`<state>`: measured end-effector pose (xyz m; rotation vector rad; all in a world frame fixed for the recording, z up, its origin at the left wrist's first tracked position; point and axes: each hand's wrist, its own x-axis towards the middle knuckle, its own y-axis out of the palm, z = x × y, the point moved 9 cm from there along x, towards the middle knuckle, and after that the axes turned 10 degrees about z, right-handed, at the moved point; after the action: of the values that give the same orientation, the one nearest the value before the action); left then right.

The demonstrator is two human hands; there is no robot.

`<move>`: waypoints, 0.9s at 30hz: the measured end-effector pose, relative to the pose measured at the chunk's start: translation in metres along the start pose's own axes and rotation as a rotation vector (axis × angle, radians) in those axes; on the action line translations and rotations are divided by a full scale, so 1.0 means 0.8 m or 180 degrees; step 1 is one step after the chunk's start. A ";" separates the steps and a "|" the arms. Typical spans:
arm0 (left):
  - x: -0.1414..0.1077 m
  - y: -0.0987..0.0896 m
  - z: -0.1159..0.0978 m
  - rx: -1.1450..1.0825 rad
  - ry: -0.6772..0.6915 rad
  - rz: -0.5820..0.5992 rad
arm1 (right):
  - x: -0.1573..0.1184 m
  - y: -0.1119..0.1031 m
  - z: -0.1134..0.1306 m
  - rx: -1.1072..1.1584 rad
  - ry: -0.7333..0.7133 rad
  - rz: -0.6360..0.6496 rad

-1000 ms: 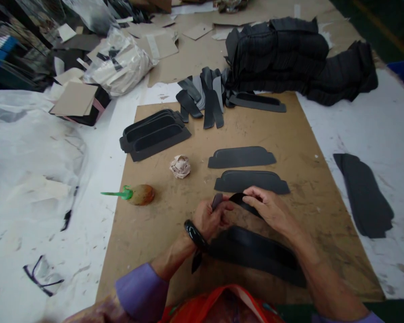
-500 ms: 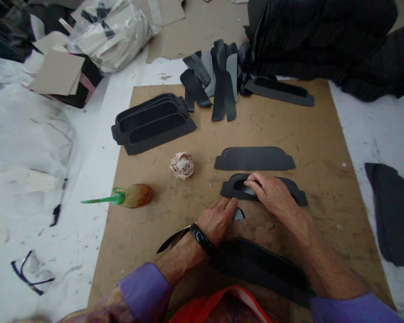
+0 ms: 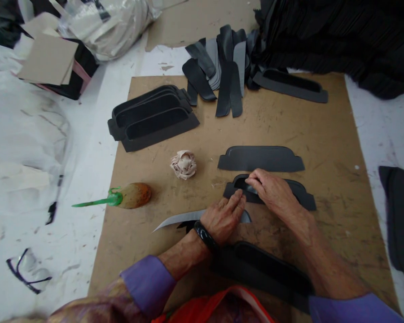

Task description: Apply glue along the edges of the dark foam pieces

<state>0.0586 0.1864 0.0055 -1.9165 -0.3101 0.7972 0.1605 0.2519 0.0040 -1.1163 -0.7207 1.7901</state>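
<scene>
Right hand [image 3: 269, 186]: fingers were bunched on panel [image 3: 305, 202], grip unclear
Left hand [image 3: 224, 217]: flattened over grey strip [image 3: 182, 218] beside panel
Panel: seemingly being pressed; steadiness was needed

Handled notched piece [image 3: 303, 196] showing dark grey rim, blackish middle; notched piece beyond [image 3: 261, 159] showing plain dark grey. Strip [image 3: 178, 218] showing pale grey. Bangle [image 3: 205, 236] gleaming black. Left cuff [image 3: 151, 282] showing plain purple, sleeve [image 3: 94, 305] carrying mottled purple-and-tan pattern. Board [image 3: 289, 128] showing brown, smudged darker. Crumpled ball [image 3: 183, 164] showing pinkish beige. Bottle [image 3: 136, 196] showing orange-brown, nozzle [image 3: 114, 197] green.
</scene>
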 end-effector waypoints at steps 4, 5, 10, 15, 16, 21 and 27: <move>0.003 0.005 0.003 0.0131 0.0020 -0.0020 | 0.003 0.001 0.000 -0.0081 -0.0015 -0.0002; 0.004 0.006 0.003 0.0151 0.0019 -0.0015 | 0.004 0.001 0.000 -0.0104 -0.0028 0.0002; 0.007 0.009 0.004 0.0185 -0.0014 0.0001 | 0.004 0.003 0.000 -0.0237 -0.0040 0.0006; 0.009 0.012 0.004 0.0215 -0.0035 -0.0024 | 0.005 0.004 0.001 -0.0369 0.0024 -0.0005; 0.009 0.012 0.004 0.0215 -0.0036 -0.0028 | 0.005 0.004 0.002 -0.0364 0.0020 -0.0003; 0.010 0.014 0.005 0.0210 -0.0092 0.0016 | -0.004 -0.011 -0.001 -0.0211 0.0122 -0.0117; 0.010 0.013 0.007 0.0267 -0.0146 -0.0028 | -0.072 -0.035 -0.088 0.0136 0.1063 -0.0323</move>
<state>0.0598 0.1901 -0.0085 -1.8195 -0.3084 0.8367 0.2465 0.2142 0.0192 -1.2866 -0.5255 1.4791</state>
